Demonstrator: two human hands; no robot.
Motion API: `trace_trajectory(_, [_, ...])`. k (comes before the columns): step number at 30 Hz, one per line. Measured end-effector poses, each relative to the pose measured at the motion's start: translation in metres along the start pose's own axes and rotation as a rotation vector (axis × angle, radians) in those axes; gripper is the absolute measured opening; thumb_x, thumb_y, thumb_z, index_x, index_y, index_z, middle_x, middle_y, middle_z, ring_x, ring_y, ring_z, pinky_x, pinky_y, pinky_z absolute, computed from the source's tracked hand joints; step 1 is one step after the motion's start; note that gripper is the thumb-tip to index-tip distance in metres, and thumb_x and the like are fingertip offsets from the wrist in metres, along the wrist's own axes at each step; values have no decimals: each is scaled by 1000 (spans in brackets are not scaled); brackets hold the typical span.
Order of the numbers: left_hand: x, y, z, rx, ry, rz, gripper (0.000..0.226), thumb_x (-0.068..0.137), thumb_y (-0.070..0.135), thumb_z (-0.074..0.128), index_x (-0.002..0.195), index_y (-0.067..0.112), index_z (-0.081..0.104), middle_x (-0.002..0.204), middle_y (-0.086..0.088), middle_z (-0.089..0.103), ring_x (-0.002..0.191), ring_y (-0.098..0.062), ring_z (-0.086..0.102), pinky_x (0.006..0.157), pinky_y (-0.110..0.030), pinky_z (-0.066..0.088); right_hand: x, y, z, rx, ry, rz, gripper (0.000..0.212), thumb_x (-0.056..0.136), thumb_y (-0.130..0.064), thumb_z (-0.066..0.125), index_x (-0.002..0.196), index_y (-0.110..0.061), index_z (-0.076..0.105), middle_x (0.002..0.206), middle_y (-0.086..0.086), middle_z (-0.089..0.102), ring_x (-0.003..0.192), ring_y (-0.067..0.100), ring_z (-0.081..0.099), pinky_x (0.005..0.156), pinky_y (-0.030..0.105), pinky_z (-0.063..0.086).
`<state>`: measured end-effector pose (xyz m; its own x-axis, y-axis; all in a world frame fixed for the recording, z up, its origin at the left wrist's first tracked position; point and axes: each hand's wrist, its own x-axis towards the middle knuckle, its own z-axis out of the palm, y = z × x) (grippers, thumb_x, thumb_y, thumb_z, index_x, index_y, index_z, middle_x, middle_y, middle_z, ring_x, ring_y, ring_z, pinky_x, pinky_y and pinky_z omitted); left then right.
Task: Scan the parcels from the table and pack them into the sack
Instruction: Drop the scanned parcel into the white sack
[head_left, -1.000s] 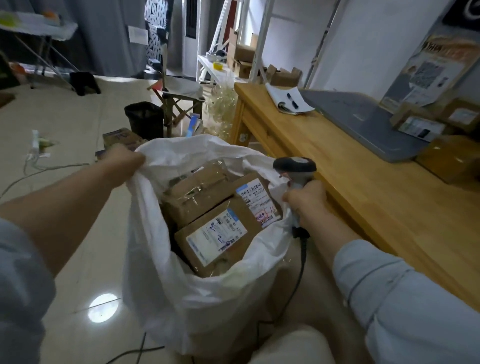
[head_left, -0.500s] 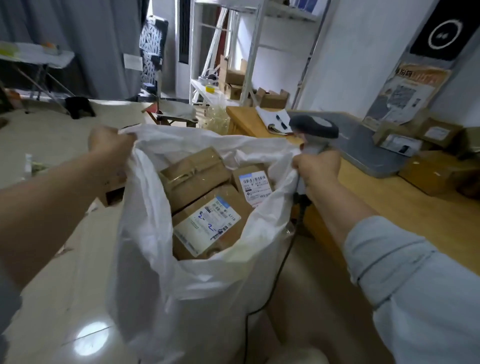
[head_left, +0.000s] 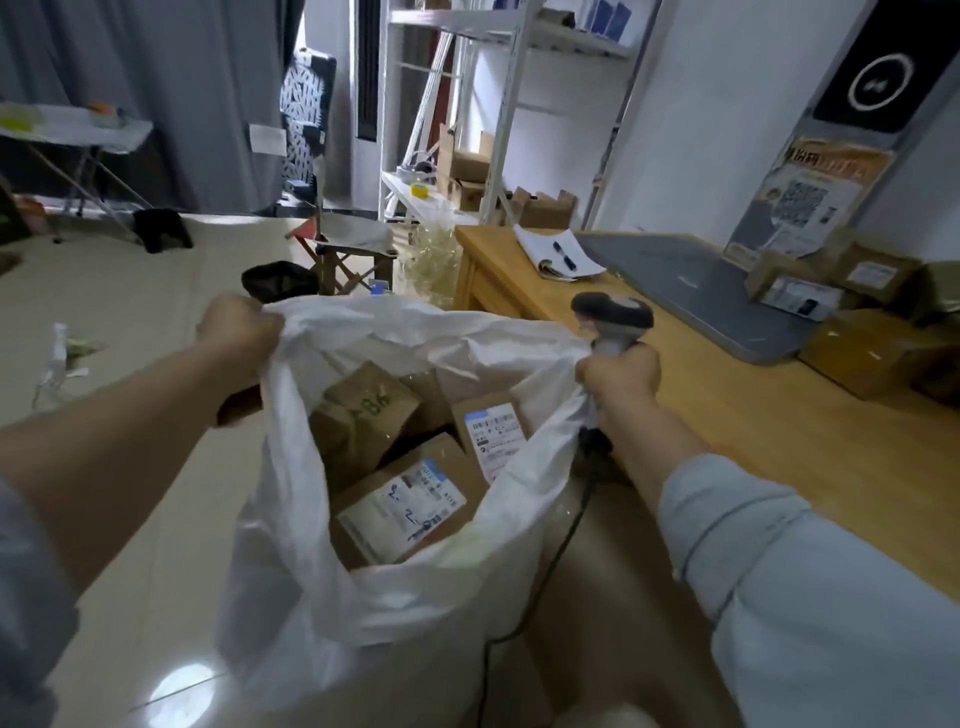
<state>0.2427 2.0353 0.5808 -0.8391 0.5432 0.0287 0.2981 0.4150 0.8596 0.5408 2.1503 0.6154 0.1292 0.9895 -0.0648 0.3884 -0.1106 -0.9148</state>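
Note:
A white sack (head_left: 363, 587) stands open on the floor in front of me, with several brown cardboard parcels (head_left: 410, 504) inside, white labels facing up. My left hand (head_left: 236, 332) grips the sack's rim on the left. My right hand (head_left: 621, 371) grips the handle of a grey barcode scanner (head_left: 613, 314) together with the sack's right rim; the scanner cable hangs down. More labelled parcels (head_left: 857, 343) lie on the wooden table (head_left: 753, 431) at the right.
A grey mat (head_left: 691, 286) and a notebook with a pen (head_left: 558, 254) lie on the table. A black bin (head_left: 278, 280), a folding stool (head_left: 348, 249) and white shelving (head_left: 457, 130) with boxes stand beyond the sack. Tiled floor lies to the left.
Both hands have lifted the sack's rim upward and pulled its mouth wider. The parcels inside have shifted, and the view has tilted up toward the table.

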Motion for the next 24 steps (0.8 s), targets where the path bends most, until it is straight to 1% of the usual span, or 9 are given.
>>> trace_trajectory(3, [7,15,0,-136,119,67,25,97,14,49,116,7,63,87,-17,62,93,-28,58,58,-20,45,12,-6,-16,64,138,-194,23,76,3,64,83,-15,51,81,0,55,84,23,56,75,30,47])
trace_trajectory(5, [3,3,3,-68,92,60,27,97,14,49,115,-1,63,73,-10,55,84,-25,55,56,-23,42,5,11,-12,36,104,-222,24,76,1,64,89,-15,53,85,1,57,85,23,57,76,31,48])
trace_trajectory(8, [-1,-51,17,206,-115,-163,23,94,9,53,80,-8,57,62,-12,44,60,-26,44,55,-33,35,-9,59,1,-86,-46,-8,27,78,1,64,101,-10,54,88,6,57,92,29,59,79,35,48])
trace_trajectory(10, [-13,-69,26,265,-177,-233,26,93,6,54,70,-5,52,66,-16,46,61,-28,44,55,-34,36,-17,84,9,-79,-101,102,30,79,3,65,106,-5,55,90,9,59,102,34,60,87,41,50])
trace_trajectory(13, [-13,-43,33,75,-143,-141,23,95,10,53,105,-9,60,69,-9,45,61,-24,41,69,-35,37,-7,65,7,-66,-31,86,24,80,-1,64,98,-12,51,87,6,57,102,34,60,92,44,50])
trace_trajectory(16, [-14,7,25,-72,-102,-23,11,94,12,54,89,5,60,68,-6,47,72,-30,52,67,-31,39,9,22,-8,-32,68,-38,29,79,-1,63,104,-13,53,97,6,58,99,28,60,88,38,50])
trace_trajectory(18, [-9,25,23,-204,-66,15,15,95,14,55,98,4,65,85,-11,59,88,-29,58,72,-32,42,10,7,-15,23,128,-163,32,78,-1,62,107,-11,55,97,4,57,95,25,58,80,31,46])
trace_trajectory(21, [-4,15,23,-94,-83,0,17,97,16,53,99,4,64,91,-13,58,77,-23,54,67,-30,43,1,22,-12,-40,96,-255,25,79,-1,61,99,-13,55,94,3,58,88,21,55,75,29,44])
trace_trajectory(24, [-3,-32,22,103,-101,-133,11,93,7,55,90,-3,57,80,-18,53,74,-29,47,68,-34,43,-4,62,-10,-217,-48,-88,16,82,-3,61,87,-15,52,88,7,60,88,27,60,77,36,51])
